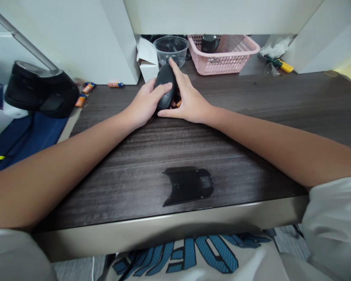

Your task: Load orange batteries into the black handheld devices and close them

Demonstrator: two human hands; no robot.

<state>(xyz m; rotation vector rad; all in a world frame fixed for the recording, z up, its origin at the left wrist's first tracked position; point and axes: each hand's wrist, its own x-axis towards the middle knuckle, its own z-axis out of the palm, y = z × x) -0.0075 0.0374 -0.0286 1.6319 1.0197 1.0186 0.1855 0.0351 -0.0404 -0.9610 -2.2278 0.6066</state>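
Observation:
A black computer mouse (165, 74) is held on its side above the desk, in front of the clear tub. My left hand (144, 102) grips it, thumb across its top shell. From the other side my right hand (193, 99) spans the mouse, index finger near its far end and thumb near its close end. A bit of orange, seemingly a battery (179, 103), shows between my right hand and the underside, which is turned away from me. The mouse's detached black cover (187, 185) lies near the front edge of the desk.
Orange batteries (115, 84) lie at the back left, by a black lamp base (43, 89). Along the back stand a white box (148, 62), a clear plastic tub (171, 48) and a pink basket (222, 64) containing a dark cup. A yellow-handled tool (286, 66) rests at back right.

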